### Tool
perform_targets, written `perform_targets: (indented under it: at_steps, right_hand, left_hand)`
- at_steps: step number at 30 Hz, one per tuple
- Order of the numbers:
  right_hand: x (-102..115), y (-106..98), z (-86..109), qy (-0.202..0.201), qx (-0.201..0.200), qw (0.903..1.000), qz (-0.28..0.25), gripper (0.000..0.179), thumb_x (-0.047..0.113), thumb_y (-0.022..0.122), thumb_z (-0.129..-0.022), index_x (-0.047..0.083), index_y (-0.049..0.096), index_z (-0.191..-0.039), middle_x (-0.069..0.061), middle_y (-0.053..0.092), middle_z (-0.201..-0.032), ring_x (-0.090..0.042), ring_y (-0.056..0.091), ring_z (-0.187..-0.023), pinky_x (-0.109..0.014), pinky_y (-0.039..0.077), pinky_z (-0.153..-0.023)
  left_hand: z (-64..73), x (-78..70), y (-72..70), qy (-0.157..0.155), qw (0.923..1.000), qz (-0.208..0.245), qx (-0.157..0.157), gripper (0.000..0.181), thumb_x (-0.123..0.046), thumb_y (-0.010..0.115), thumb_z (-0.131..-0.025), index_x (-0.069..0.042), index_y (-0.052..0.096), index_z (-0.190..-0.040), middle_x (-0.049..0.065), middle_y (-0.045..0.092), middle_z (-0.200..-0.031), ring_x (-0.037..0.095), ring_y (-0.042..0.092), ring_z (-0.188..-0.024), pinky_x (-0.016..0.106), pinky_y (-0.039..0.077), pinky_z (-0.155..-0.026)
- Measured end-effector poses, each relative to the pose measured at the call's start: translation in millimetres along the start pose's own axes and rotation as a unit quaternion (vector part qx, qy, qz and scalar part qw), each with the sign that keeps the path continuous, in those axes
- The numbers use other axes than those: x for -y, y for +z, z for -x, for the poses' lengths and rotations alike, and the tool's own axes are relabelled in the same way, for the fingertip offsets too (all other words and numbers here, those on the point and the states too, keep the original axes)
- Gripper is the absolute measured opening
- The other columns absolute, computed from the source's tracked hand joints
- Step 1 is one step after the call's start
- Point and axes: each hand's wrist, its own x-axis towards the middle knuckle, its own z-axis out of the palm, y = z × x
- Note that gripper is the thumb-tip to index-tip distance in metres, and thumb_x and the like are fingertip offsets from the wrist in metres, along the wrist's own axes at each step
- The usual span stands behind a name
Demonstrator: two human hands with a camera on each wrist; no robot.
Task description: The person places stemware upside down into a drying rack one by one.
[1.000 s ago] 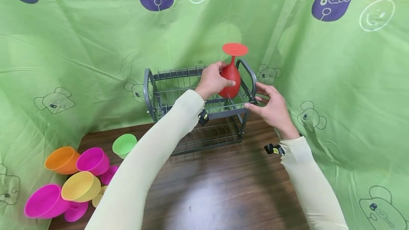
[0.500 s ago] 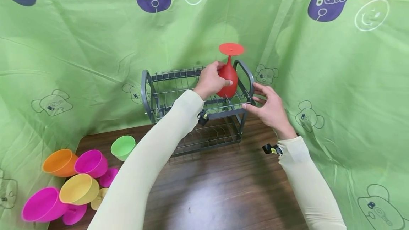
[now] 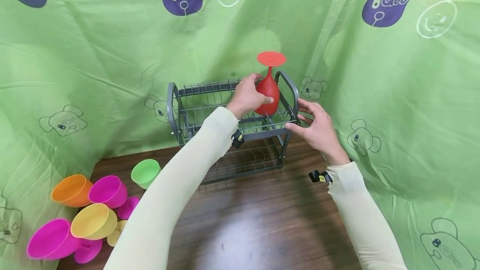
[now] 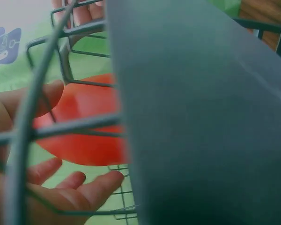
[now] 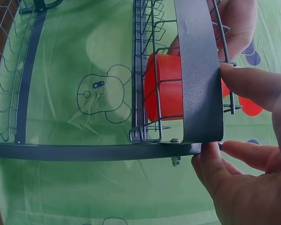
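Note:
Upside down on the upper tier of a grey wire dish rack (image 3: 264,132) stands a red goblet (image 3: 267,91), its round foot on top. My left hand (image 3: 246,98) holds the bowl, thumb in front and fingers behind. The left wrist view shows the red bowl (image 4: 91,136) through the wires, between thumb and fingers; a broad dark bar hides part of it. My right hand (image 3: 318,130) grips the rack's right front corner. In the right wrist view, thumb and fingers of the right hand (image 5: 253,187) bracket the corner of the frame.
Several goblets lie on the wooden table (image 3: 240,228) at the left: orange (image 3: 71,191), yellow (image 3: 93,222), magenta (image 3: 54,238) and a light green goblet (image 3: 145,173). The rack's lower tier (image 3: 243,159) sits beneath. A green printed curtain (image 3: 112,53) surrounds the table.
The head view shifts slightly. Both hands keep their places on the goblet and the rack, and the goblet stays where it is.

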Motion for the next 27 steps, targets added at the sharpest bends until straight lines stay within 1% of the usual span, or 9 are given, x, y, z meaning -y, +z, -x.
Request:
perform_targets:
  at_steps: [4,9,13,16,19,22,24,27]
  right_hand:
    - [1.0,0.1,1.0,0.002,0.002,1.0000,-0.005,0.086,0.018,0.092,-0.083,0.013,0.050,-0.158,-0.010,0.053,-0.149,-0.030,0.056,-0.140,-0.029,0.053,-0.111]
    - [0.6,0.5,0.5,-0.004,0.000,1.0000,-0.006,0.086,0.016,0.092,-0.083,0.012,0.050,-0.157,-0.010,0.053,-0.150,-0.029,0.055,-0.140,-0.033,0.052,-0.112]
    - [-0.7,1.2,0.5,-0.002,-0.001,1.0000,0.002,0.087,0.015,0.092,-0.083,0.011,0.048,-0.158,-0.011,0.052,-0.151,-0.030,0.055,-0.141,-0.034,0.053,-0.112]
    - [-2.2,2.4,-0.1,-0.001,-0.003,1.0000,0.004,0.088,0.015,0.093,-0.082,0.011,0.049,-0.158,-0.011,0.052,-0.152,-0.030,0.055,-0.141,-0.033,0.053,-0.112]
    - [-2.4,3.0,0.1,0.002,-0.005,1.0000,0.003,0.088,0.015,0.092,-0.083,0.012,0.049,-0.158,-0.010,0.052,-0.152,-0.029,0.055,-0.141,-0.031,0.053,-0.112]
    - [-1.3,2.7,1.2,0.004,-0.004,1.0000,0.004,0.087,0.015,0.092,-0.083,0.012,0.048,-0.159,-0.009,0.052,-0.153,-0.029,0.055,-0.141,-0.031,0.053,-0.112]
    - [-0.7,2.3,2.1,0.003,-0.004,1.0000,0.004,0.087,0.016,0.092,-0.083,0.012,0.048,-0.158,-0.009,0.052,-0.153,-0.029,0.055,-0.140,-0.030,0.053,-0.112]
    - [-0.5,2.7,2.6,-0.001,-0.004,1.0000,0.004,0.086,0.018,0.092,-0.084,0.012,0.049,-0.158,-0.009,0.052,-0.152,-0.028,0.056,-0.140,-0.026,0.052,-0.111]
  left_hand:
    - [8.8,-2.3,-7.4,-0.004,0.9998,-0.019,0.000,0.087,-0.019,0.085,-0.090,-0.017,0.038,-0.163,0.009,0.047,-0.155,0.027,0.056,-0.131,0.041,0.063,-0.098]
    - [21.2,-5.1,-16.9,0.007,0.9996,-0.027,0.001,0.085,-0.024,0.084,-0.091,-0.019,0.039,-0.163,0.009,0.044,-0.159,0.026,0.051,-0.135,0.041,0.063,-0.097]
    - [31.6,-3.8,-22.8,0.010,0.9989,-0.045,-0.006,0.084,-0.030,0.084,-0.091,-0.023,0.040,-0.162,0.003,0.044,-0.161,0.023,0.046,-0.142,0.043,0.059,-0.103]
    - [41.5,-1.9,-27.9,0.009,0.9989,-0.043,-0.016,0.082,-0.033,0.084,-0.091,-0.026,0.042,-0.161,-0.001,0.044,-0.161,0.022,0.045,-0.145,0.047,0.056,-0.108]
    - [55.9,0.4,-33.7,0.012,0.9995,-0.020,-0.022,0.079,-0.035,0.084,-0.091,-0.028,0.044,-0.159,-0.001,0.045,-0.160,0.022,0.047,-0.144,0.049,0.054,-0.109]
    - [74.4,1.7,-38.5,0.023,0.9993,0.002,-0.030,0.077,-0.037,0.083,-0.092,-0.027,0.045,-0.158,-0.001,0.047,-0.158,0.022,0.050,-0.143,0.048,0.054,-0.109]
    - [87.1,2.8,-40.5,0.036,0.9986,0.013,-0.037,0.075,-0.038,0.083,-0.092,-0.026,0.046,-0.157,-0.001,0.049,-0.156,0.021,0.051,-0.142,0.047,0.054,-0.110]
    - [106.8,3.8,-44.1,0.061,0.9966,0.025,-0.048,0.071,-0.037,0.083,-0.092,-0.026,0.049,-0.154,-0.003,0.051,-0.153,0.017,0.052,-0.139,0.041,0.054,-0.111]
